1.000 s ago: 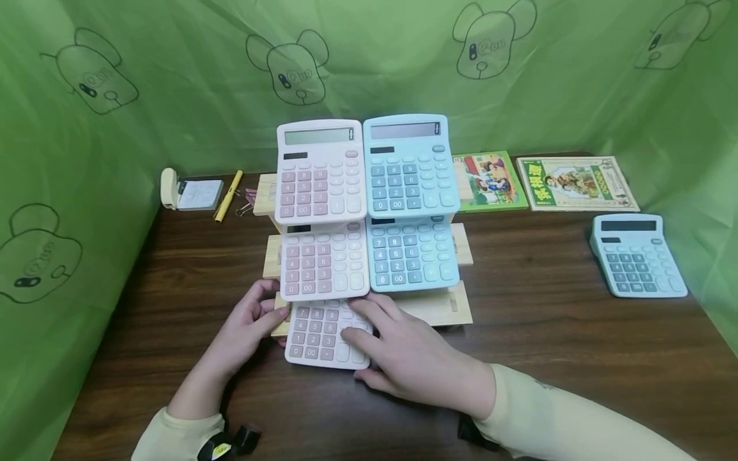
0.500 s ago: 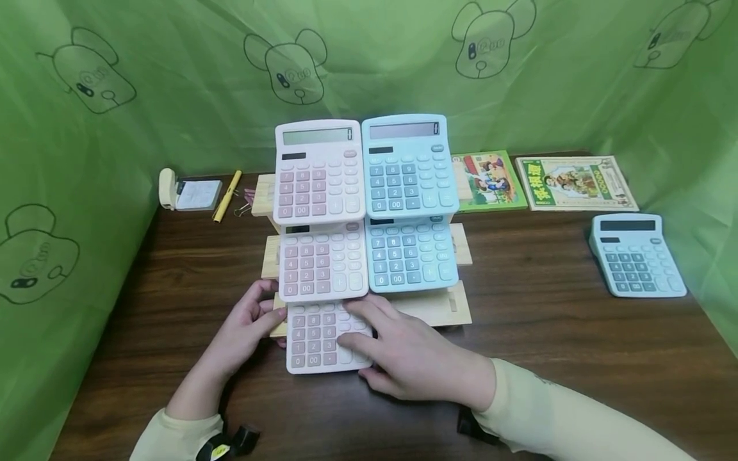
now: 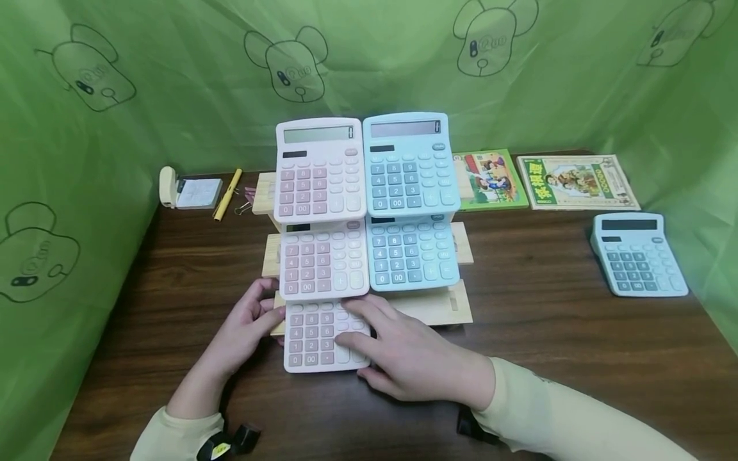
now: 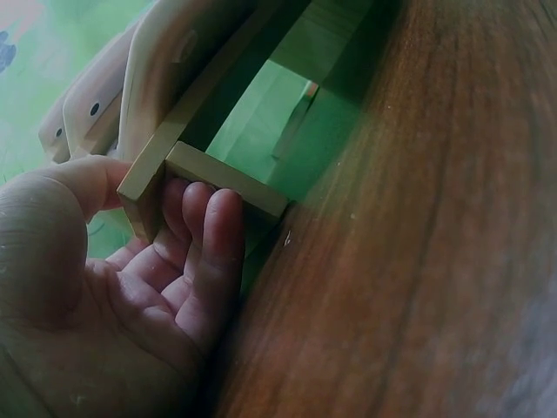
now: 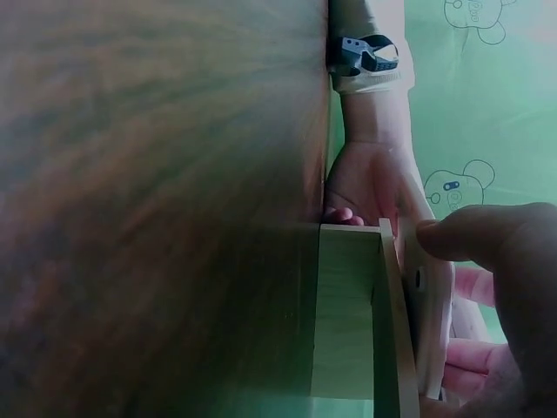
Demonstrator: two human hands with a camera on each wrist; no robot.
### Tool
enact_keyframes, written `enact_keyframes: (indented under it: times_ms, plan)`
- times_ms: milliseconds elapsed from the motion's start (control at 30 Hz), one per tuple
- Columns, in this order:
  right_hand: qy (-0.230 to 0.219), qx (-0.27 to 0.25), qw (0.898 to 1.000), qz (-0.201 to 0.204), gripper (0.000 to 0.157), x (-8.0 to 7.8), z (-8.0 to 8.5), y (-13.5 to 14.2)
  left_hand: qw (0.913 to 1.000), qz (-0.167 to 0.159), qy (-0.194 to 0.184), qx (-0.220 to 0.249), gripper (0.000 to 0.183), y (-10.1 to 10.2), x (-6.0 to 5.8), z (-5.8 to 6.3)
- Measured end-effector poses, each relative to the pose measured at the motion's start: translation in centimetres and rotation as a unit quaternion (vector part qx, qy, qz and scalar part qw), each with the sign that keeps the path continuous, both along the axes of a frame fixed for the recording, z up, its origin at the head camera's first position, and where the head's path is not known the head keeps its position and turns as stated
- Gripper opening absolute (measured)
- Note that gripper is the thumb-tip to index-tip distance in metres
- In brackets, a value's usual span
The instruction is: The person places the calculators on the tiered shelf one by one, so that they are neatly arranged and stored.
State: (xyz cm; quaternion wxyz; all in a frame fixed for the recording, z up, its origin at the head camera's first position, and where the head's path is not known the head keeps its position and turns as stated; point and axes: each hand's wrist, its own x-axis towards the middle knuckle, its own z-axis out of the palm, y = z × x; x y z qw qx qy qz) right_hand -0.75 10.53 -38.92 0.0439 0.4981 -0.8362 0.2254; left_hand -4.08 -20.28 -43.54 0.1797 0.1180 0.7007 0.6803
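A pale pink calculator [image 3: 311, 336] lies on the lowest step of a wooden tiered stand [image 3: 429, 308], its top hidden under the calculator above. My right hand [image 3: 412, 355] holds its right side; the right wrist view shows the thumb against the calculator's underside [image 5: 431, 305] and the fingers on its face. My left hand [image 3: 245, 330] grips the left end of that step; the left wrist view has thumb and fingers around the wooden board [image 4: 161, 178]. Higher up, two pink calculators [image 3: 319, 169] stand left of two blue calculators [image 3: 410, 166], one pair per step.
Another blue calculator [image 3: 637, 253] lies on the dark wooden table [image 3: 536, 378] at the right. Two picture books [image 3: 579, 182] lie at the back right. At the back left are a notepad [image 3: 198, 193], a yellow pen [image 3: 228, 195] and clips [image 3: 246, 203]. Green cloth [image 3: 386, 57] surrounds the table.
The lowest pink calculator has turned from slightly skewed to nearly straight on its step, my right hand shifting slightly with it. My left hand keeps its place on the stand.
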Motion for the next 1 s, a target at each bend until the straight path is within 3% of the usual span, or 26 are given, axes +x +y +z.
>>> enact_keyframes:
  times_ms: [700,1000]
  plan:
    - [-0.003,0.002,1.000,0.005,0.053,-0.2,0.2,0.1,0.9999,0.003,-0.011,-0.002,0.035,0.0,-0.1,0.1]
    - [0.015,0.061,0.998,0.007,0.065,0.4,1.2,0.6,1.0000,-0.001,-0.004,0.005,0.035,0.0,0.0,0.1]
